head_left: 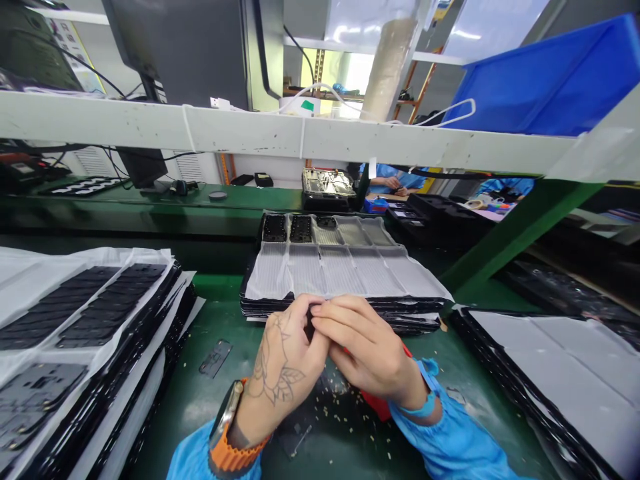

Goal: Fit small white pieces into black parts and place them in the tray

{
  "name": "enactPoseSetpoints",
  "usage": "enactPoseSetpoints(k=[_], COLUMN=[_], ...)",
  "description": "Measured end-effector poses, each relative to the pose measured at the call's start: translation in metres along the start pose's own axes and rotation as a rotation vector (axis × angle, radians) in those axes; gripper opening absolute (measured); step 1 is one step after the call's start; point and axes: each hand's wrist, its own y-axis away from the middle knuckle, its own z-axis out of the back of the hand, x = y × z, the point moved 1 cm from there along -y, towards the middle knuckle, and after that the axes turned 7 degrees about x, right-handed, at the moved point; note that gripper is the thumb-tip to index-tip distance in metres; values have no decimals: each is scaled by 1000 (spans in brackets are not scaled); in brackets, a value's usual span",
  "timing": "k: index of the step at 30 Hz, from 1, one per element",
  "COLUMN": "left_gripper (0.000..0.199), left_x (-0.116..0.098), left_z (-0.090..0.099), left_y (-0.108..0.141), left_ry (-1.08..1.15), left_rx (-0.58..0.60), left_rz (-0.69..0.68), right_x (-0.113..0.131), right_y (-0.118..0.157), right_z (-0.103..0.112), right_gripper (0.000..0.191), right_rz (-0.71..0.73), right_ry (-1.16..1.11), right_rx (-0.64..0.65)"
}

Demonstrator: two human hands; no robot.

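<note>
My left hand (293,357), with a watch on its wrist, is closed around a dark part (309,327), mostly hidden by the fingers. Meeting it from the other side, my right hand (363,347) has its fingertips pressed on the same part. Under the right hand shows a red object (375,404), largely covered. Behind both hands stands a stack of lined trays (330,270), with a few black parts (301,229) in its far-left cells. One flat dark plate (215,358) lies on the green table (193,407), and tiny pale bits (345,419) are scattered below the hands.
Left is a tall tray stack (165,333) filled with black plates (103,303); right, another lined tray stack (565,360). A white shelf beam (250,133) crosses ahead, with a blue bin (545,80) above and a green post (520,233) at right. People in blue sleeves work beyond.
</note>
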Motion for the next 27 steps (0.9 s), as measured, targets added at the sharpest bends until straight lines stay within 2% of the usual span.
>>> enactPoseSetpoints(k=[5,12,20,27], left_gripper=[21,18,23,24], left_x=[-2,-1,0,3], left_z=[-3,-4,-3,-6], left_y=[2,3,0,-6], left_ry=[-128,-232,-236,-98], left_rx=[-61,-36,20,76], left_rz=[-18,-6,22,56], right_x=[1,0,-4,-8], right_y=[0,-1,-2,-2], right_z=[0,0,-1,-2], right_gripper=[36,36,27,20], right_rz=[1,-10,-13,-29], right_ry=[-13,-26,-8,19], right_rx=[20,65,88,99])
